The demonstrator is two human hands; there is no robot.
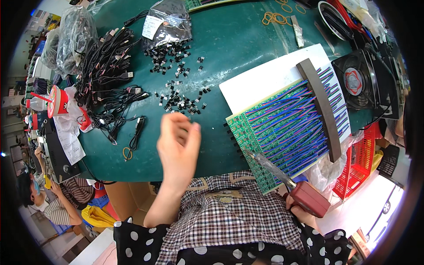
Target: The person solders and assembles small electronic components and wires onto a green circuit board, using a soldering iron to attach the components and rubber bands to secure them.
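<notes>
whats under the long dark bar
Blue and red wires run beneath the dark bar and show again on its right; the stretch directly underneath is covered.

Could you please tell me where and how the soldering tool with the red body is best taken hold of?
I'd grip its red body from the lower right, where the right hand is. This bulky end is the near one, while the slim metal shaft points away over the green circuit boards and may be hot, so I'd avoid that.
</notes>
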